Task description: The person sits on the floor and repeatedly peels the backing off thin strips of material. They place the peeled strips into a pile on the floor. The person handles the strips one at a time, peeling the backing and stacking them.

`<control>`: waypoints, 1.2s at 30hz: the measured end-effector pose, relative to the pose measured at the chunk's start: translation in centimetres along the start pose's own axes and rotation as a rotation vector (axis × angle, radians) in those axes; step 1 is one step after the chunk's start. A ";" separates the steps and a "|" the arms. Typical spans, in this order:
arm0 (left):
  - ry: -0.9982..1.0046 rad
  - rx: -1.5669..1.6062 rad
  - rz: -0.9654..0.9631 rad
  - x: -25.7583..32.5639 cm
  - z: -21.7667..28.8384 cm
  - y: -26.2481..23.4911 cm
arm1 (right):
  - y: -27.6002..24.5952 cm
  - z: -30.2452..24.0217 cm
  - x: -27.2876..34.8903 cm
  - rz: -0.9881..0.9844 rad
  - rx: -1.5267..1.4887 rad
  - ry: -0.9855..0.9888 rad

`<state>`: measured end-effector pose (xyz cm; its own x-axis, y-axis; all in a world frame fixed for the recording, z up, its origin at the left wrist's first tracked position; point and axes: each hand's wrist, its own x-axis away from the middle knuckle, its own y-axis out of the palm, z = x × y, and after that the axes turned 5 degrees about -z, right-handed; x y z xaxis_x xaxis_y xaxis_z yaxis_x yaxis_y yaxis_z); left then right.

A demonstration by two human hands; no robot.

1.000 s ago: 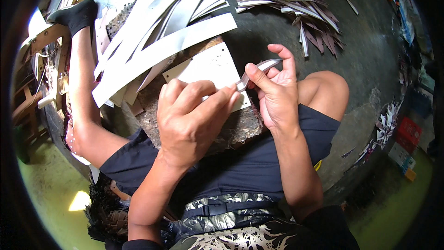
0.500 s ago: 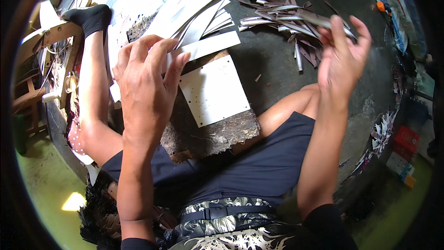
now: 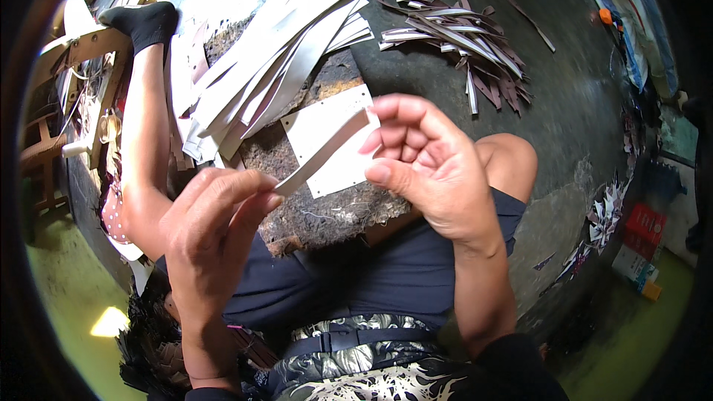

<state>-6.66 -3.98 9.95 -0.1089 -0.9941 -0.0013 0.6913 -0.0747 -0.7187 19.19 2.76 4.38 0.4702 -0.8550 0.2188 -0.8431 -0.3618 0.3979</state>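
Over the board, the left hand's fingers pinch one strip, in work; the right hand's are spread by its far end. Beyond the board, leftward, the wide pile looks unworked; rightward, the narrow pile looks finished.

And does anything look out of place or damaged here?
One thin strip lies alone, apart from the heap of narrow strips. The dark block under the white board has a ragged, frayed near edge, so it looks worn.
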 end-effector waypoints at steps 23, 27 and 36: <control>0.068 0.353 0.013 -3.7 -0.1 11.2 | -1.7 3.3 0.3 0.244 0.394 0.077; 0.101 0.381 -0.030 -4.2 -0.4 10.7 | -2.2 3.3 -0.1 0.221 0.317 0.086; 0.086 0.140 0.028 -4.1 -0.2 10.7 | -3.9 3.0 -0.1 0.114 0.007 0.199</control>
<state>1.03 -0.72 2.18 -0.1446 -0.9859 -0.0844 0.7871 -0.0630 -0.6136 21.66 3.09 0.12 0.4133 -0.8005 0.4340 -0.8952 -0.2702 0.3543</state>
